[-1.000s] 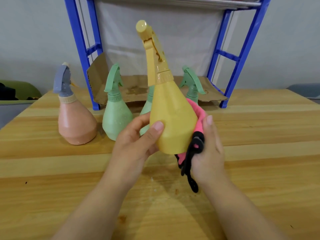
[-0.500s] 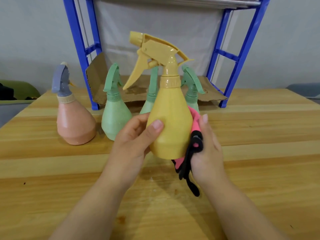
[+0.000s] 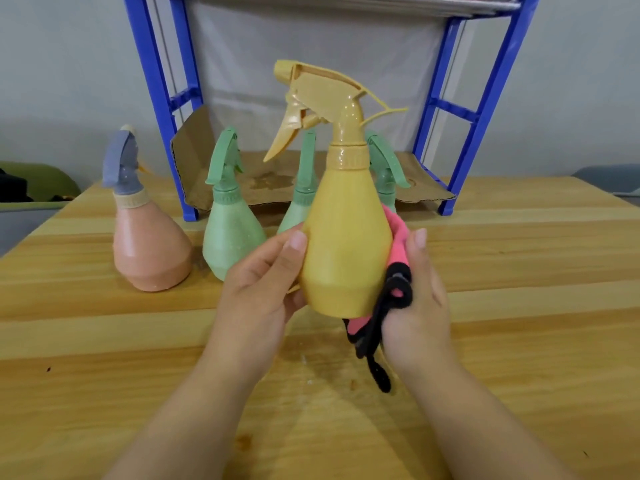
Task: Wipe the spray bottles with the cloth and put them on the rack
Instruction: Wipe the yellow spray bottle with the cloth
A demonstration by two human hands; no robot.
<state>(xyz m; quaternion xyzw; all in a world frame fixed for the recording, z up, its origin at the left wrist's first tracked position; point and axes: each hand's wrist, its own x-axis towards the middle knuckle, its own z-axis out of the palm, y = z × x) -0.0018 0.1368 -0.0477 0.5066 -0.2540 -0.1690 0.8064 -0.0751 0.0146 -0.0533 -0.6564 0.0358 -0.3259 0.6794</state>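
Holding the yellow spray bottle (image 3: pixel 346 237) upright and clear of the worktop (image 3: pixel 519 271), the left hand (image 3: pixel 258 292) makes a closed grip on its lower body, thumb across the near face and the other fingers hidden behind. The right hand (image 3: pixel 419 299) presses a pink cloth (image 3: pixel 396 233) with black edging against the opposite flank — its fingers are wrapped around the cloth, so that grip is closed on the cloth, not the bottle. Judging by this pairing, the left hand steadies and turns the bottle while the right does the rubbing; the wipe looks mid-way, not finished.

Beyond the left grip stand 4 more bottles: a peach bottle (image 3: pixel 149 247) with a grey trigger furthest to its left, then 3 green bottles (image 3: pixel 232 240), 2 of them partly hidden behind the yellow one. Whether any bottle holds liquid cannot be told — the walls are opaque.

Past both grips, the blue rack (image 3: pixel 152 81) rests on the worktop. Its lowest level carries a stained sheet of cardboard (image 3: pixel 263 174) and no bottles, so every bottle seemingly awaits placing.
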